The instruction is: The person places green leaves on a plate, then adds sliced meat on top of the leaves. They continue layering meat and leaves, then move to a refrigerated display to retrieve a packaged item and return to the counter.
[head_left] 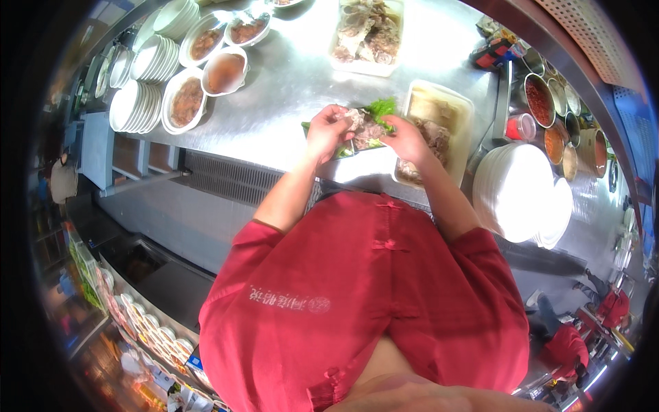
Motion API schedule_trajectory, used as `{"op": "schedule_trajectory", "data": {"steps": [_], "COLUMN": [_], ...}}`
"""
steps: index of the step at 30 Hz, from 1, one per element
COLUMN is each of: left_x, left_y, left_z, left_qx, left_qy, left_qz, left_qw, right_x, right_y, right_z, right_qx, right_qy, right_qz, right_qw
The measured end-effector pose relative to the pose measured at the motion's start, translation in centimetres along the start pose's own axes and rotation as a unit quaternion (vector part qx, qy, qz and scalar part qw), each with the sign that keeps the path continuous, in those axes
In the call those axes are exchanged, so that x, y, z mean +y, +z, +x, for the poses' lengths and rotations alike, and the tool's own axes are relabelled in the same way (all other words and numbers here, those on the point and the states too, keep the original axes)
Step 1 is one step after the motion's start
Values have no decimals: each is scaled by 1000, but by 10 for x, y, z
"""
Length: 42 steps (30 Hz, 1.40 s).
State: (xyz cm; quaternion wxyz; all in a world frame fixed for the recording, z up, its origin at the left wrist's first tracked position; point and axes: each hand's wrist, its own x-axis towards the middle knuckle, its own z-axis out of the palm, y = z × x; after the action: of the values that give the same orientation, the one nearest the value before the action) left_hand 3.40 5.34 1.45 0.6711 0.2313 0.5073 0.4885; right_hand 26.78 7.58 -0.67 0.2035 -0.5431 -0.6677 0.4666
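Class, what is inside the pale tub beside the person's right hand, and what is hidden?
The tub holds brownish meat, with pale yellowish contents toward the far end, too unclear to name. The right hand and forearm hide part; anything beneath the meat is covered.

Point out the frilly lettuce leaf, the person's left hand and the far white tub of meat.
Frilly lettuce leaf (383, 107): head view, on its ruffled green blade.
Left hand (325, 132): head view, middle of the hand.
Far white tub (364, 69): head view, its near wall.
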Motion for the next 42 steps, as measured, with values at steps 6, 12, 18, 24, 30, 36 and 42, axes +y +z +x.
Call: {"op": "schedule_trajectory", "data": {"steps": [6,12,18,24,30,36,42], "left_x": [-16,-32,-27,-15,0,1,-28], "left_y": [15,17,16,-19,-34,-27,-16], "left_z": [-7,-5,-4,8,-4,-24,-14], "left_qx": [-50,-9,103,146,111,13,-33], "left_qy": [2,119,212,207,122,26,105], "left_qz": [-4,189,341,339,253,101,150], "left_qw": [999,975,910,906,953,994,983], "right_x": [-33,-29,-23,-17,-4,-20,-28], "right_y": [21,33,30,16,25,1,36], "right_z": [1,1,3,1,12,14,17], "right_qx": [-29,28,48,30,106,-9,-132], "right_qy": [-4,-1,21,53,-106,64,-29], "right_qz": [287,166,161,-29,-124,29,226], "right_qw": [958,986,986,998,981,998,965]}}
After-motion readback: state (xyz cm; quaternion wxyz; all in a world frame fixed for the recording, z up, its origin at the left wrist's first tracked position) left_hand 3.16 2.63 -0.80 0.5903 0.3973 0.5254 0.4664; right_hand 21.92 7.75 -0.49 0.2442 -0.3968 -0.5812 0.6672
